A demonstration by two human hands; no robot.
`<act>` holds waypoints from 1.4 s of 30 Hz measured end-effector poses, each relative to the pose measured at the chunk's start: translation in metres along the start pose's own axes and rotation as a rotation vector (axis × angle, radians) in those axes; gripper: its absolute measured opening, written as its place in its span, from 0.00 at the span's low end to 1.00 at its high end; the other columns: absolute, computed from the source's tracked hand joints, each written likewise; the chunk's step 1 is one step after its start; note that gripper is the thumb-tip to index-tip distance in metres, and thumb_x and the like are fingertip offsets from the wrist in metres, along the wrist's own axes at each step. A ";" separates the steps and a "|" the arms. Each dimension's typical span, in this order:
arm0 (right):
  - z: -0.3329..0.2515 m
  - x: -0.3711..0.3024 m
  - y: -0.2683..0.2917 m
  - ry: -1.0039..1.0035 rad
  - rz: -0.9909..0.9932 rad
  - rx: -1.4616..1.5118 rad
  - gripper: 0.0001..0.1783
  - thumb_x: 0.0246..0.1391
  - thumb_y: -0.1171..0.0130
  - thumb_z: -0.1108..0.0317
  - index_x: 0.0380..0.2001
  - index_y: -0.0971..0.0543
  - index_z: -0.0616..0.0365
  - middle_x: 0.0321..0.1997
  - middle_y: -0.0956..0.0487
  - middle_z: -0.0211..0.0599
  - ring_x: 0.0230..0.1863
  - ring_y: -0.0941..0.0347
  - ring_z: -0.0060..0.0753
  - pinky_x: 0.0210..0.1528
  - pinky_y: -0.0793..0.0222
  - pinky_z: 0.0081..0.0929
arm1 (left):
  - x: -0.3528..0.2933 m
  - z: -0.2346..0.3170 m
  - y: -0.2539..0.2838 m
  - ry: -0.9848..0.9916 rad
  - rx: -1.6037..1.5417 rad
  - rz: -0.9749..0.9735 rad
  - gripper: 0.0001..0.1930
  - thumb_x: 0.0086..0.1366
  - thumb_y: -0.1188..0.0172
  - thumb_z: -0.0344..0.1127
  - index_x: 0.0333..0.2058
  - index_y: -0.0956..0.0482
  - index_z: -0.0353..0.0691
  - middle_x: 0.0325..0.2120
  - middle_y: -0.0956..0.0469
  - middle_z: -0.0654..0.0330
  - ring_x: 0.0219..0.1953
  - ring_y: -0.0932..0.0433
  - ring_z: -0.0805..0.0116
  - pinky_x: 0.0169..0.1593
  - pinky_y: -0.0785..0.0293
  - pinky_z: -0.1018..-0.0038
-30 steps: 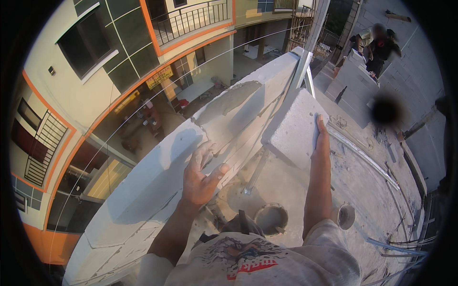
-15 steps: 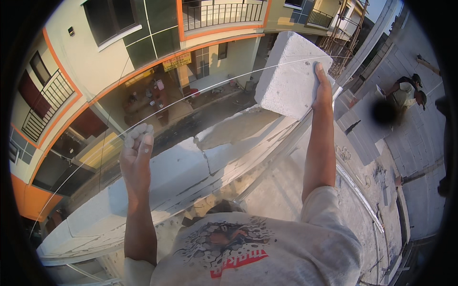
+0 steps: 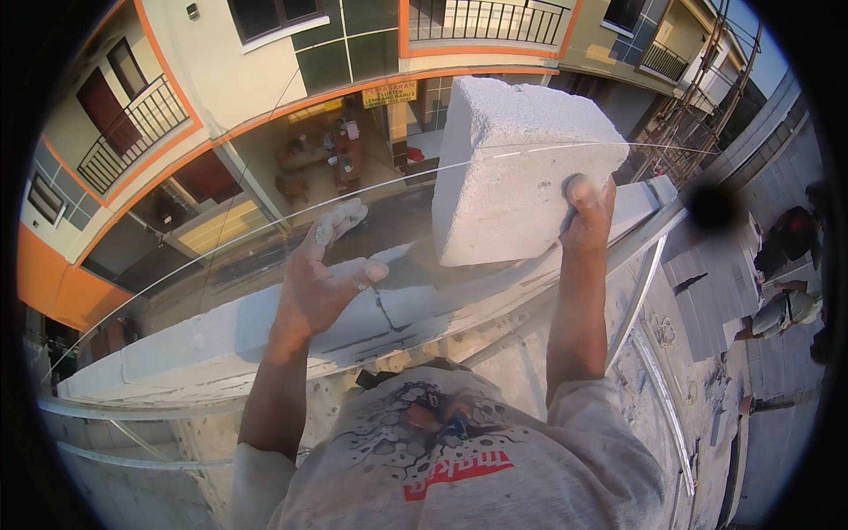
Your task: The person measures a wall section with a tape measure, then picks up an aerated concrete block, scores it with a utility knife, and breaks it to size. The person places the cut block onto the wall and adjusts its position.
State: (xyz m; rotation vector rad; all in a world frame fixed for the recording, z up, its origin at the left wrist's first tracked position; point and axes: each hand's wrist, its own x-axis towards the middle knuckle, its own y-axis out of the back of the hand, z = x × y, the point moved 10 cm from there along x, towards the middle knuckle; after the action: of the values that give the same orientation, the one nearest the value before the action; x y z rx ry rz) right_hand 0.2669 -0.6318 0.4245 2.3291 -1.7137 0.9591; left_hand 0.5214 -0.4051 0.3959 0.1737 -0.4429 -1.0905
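Note:
A large white aerated-concrete block (image 3: 530,199) is tilted over the top of a low white block wall (image 3: 208,340). My right hand (image 3: 588,212) grips the block's right edge, with the thumb on the near face and the other fingers mostly hidden behind it. Left of the block, my left hand (image 3: 325,265) is raised above the wall, dusty, its thumb and fingers apart and nothing in them. A thin white string (image 3: 389,177) curves past both hands and crosses the block's face. Whether the block's lower edge touches the wall I cannot tell.
Metal rails (image 3: 658,406) run along the near side of the wall at the right. Two people (image 3: 788,305) are at the far right, by stacked grey blocks (image 3: 698,309). Beyond the wall drops a street, with a building (image 3: 353,53) opposite and scaffolding (image 3: 724,79) at upper right.
The block has swung left and turned, showing more of its broad face. My left hand has moved right toward it, and its curled fingers have opened. My view has shifted too.

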 end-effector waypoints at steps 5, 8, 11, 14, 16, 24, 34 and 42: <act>0.002 -0.013 -0.041 -0.051 -0.030 -0.010 0.58 0.25 0.23 0.35 0.50 0.31 0.73 0.44 0.23 0.51 0.47 0.25 0.39 0.53 0.30 0.32 | -0.003 0.002 0.001 0.030 -0.044 0.002 0.52 0.47 0.29 0.60 0.62 0.38 0.30 0.58 0.30 0.46 0.63 0.33 0.56 0.64 0.38 0.63; 0.003 -0.023 -0.058 -0.067 -0.045 -0.044 0.58 0.24 0.23 0.33 0.49 0.30 0.72 0.43 0.22 0.50 0.46 0.24 0.38 0.51 0.29 0.33 | -0.006 0.004 0.006 -0.014 -0.059 0.038 0.46 0.45 0.26 0.48 0.60 0.33 0.32 0.55 0.26 0.48 0.60 0.30 0.60 0.60 0.33 0.67; 0.005 -0.030 -0.071 -0.091 -0.109 -0.042 0.57 0.24 0.22 0.34 0.49 0.29 0.71 0.43 0.22 0.49 0.45 0.23 0.38 0.50 0.28 0.33 | -0.008 0.003 0.006 -0.023 0.034 0.010 0.49 0.43 0.28 0.54 0.61 0.34 0.32 0.54 0.26 0.48 0.59 0.29 0.60 0.60 0.34 0.66; 0.006 -0.035 -0.079 -0.089 -0.157 -0.023 0.57 0.24 0.22 0.35 0.49 0.29 0.70 0.43 0.22 0.49 0.45 0.23 0.37 0.49 0.28 0.31 | -0.012 -0.006 0.001 0.090 -0.035 -0.069 0.57 0.41 0.28 0.67 0.62 0.36 0.32 0.58 0.29 0.48 0.61 0.32 0.55 0.64 0.39 0.61; 0.007 -0.038 -0.082 -0.085 -0.172 -0.028 0.57 0.24 0.22 0.34 0.49 0.29 0.70 0.43 0.21 0.48 0.45 0.23 0.37 0.49 0.28 0.30 | -0.014 -0.006 -0.002 0.117 -0.046 -0.090 0.55 0.40 0.26 0.64 0.61 0.34 0.32 0.57 0.28 0.49 0.59 0.30 0.56 0.63 0.37 0.62; 0.006 -0.042 -0.084 -0.042 -0.194 -0.047 0.56 0.25 0.23 0.33 0.49 0.28 0.68 0.44 0.21 0.46 0.46 0.24 0.35 0.49 0.28 0.29 | -0.015 0.002 0.004 0.072 0.085 -0.017 0.49 0.38 0.24 0.57 0.56 0.28 0.34 0.51 0.23 0.49 0.56 0.26 0.57 0.60 0.34 0.64; 0.011 -0.043 -0.087 -0.081 -0.239 -0.003 0.57 0.26 0.23 0.33 0.51 0.29 0.67 0.45 0.22 0.44 0.46 0.24 0.35 0.50 0.28 0.30 | -0.017 -0.009 0.005 0.031 0.082 0.051 0.47 0.35 0.20 0.48 0.56 0.28 0.34 0.49 0.22 0.51 0.54 0.25 0.59 0.59 0.32 0.65; 0.015 -0.043 -0.082 -0.061 -0.227 -0.044 0.58 0.26 0.23 0.33 0.53 0.30 0.67 0.46 0.22 0.45 0.48 0.25 0.35 0.51 0.28 0.31 | -0.018 -0.014 0.003 0.014 0.070 0.053 0.47 0.37 0.21 0.46 0.57 0.29 0.33 0.51 0.23 0.50 0.55 0.25 0.59 0.61 0.33 0.64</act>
State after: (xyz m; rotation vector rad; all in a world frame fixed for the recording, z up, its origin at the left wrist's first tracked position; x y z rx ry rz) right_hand 0.3386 -0.5722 0.4127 2.4794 -1.4329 0.8103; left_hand 0.5228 -0.3893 0.3802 0.2299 -0.4704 -1.0215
